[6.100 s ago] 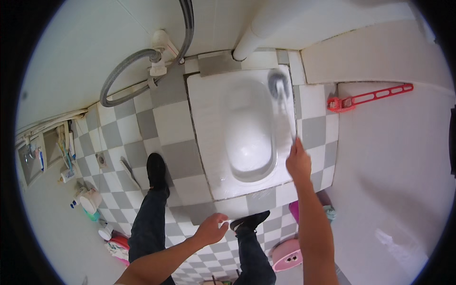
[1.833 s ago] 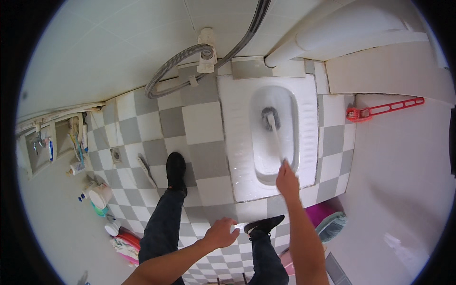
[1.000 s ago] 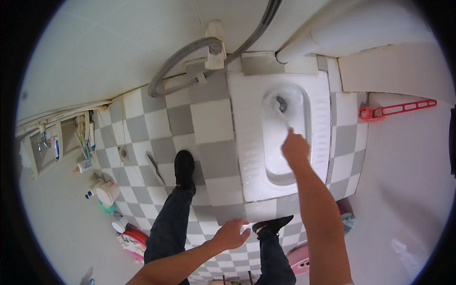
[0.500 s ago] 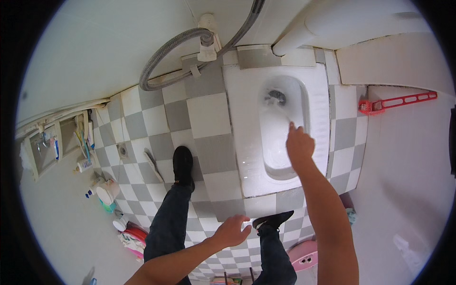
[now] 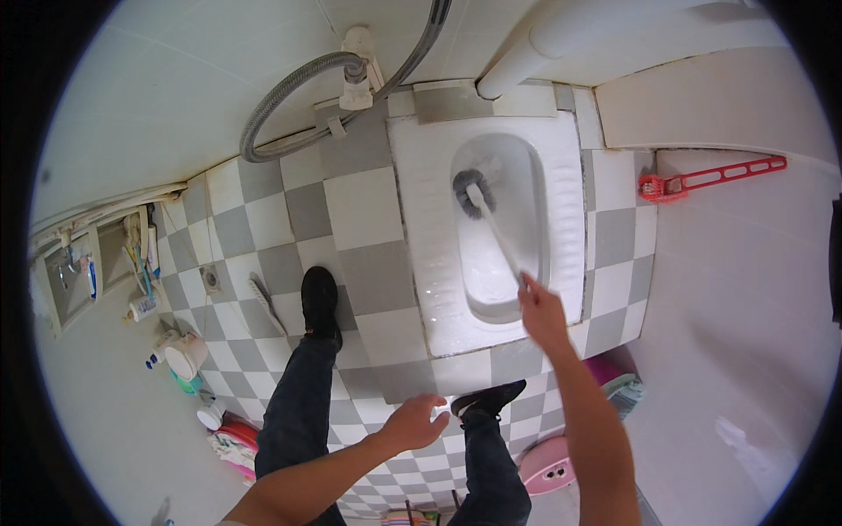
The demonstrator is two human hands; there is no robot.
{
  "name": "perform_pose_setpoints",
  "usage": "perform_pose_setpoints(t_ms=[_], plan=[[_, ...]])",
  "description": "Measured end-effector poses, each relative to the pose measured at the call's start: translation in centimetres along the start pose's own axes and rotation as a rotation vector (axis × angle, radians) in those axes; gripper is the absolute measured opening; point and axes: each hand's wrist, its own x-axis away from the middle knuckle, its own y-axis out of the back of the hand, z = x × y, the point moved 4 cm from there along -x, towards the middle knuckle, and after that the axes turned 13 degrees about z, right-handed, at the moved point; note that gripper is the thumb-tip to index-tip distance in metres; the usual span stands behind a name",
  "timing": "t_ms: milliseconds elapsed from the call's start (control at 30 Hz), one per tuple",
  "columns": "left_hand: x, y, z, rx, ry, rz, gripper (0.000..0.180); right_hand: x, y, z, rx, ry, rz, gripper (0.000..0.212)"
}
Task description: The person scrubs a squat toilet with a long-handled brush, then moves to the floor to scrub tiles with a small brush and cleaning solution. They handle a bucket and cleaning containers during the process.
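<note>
My right hand (image 5: pixel 542 314) is closed round the end of a toilet brush (image 5: pixel 495 230) with a white handle and a round grey head. The brush head rests against the left side of the white squat toilet's (image 5: pixel 421 254) bowl, toward its far end. Wet, whitish streaks lie in the bowl. With nothing in it, my left hand (image 5: pixel 416 424) hangs above the floor between my legs, thumb and fingers apart and loosely bent.
A red long-handled brush (image 5: pixel 702 178) leans against the right wall. A grey hose (image 5: pixel 289 83) loops from the far wall. A pale brush (image 5: pixel 266 306) lies on the checkered floor near my left shoe (image 5: pixel 320 302). A pink basin (image 5: pixel 548 465) stands behind at right.
The brush head, blurred before near the drain, now shows clearly at the bowl's left side. My right hand has moved nearer to me. The whole view has shifted slightly.
</note>
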Motion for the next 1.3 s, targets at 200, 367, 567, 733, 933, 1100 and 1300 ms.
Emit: perform_pose_setpoints(t_ms=[200,367,567,733,933,1100,1300], plan=[[0.0,0.8,-0.3,-0.033,-0.018,-0.015,0.038,12.4,-8.6,-1.8,-0.061,0.156,-0.247,0.039],[0.1,1.1,-0.1,-0.079,0.046,-0.005,0.036,10.2,-13.1,-0.8,0.244,0.013,-0.121,0.038],[0.2,0.7,0.0,-0.118,0.105,-0.012,0.034,-0.2,-10.4,6.5,0.164,0.022,-0.096,0.042],[0.5,1.5,0.0,-0.223,0.171,0.005,0.030,10.4,-17.2,-3.9,0.199,-0.074,0.018,0.037],[1.2,1.4,-0.1,-0.389,0.355,0.200,0.038,18.3,-20.0,-10.7,0.240,-0.135,-0.003,0.029],[0.7,0.8,0.7,-0.438,0.358,0.213,0.038,5.4,-14.7,-2.5,-0.029,-0.095,-0.162,0.034],[0.4,0.7,-0.3,-0.415,0.363,0.229,0.038,13.6,-18.7,-8.4,-0.024,-0.176,-0.073,0.031]])
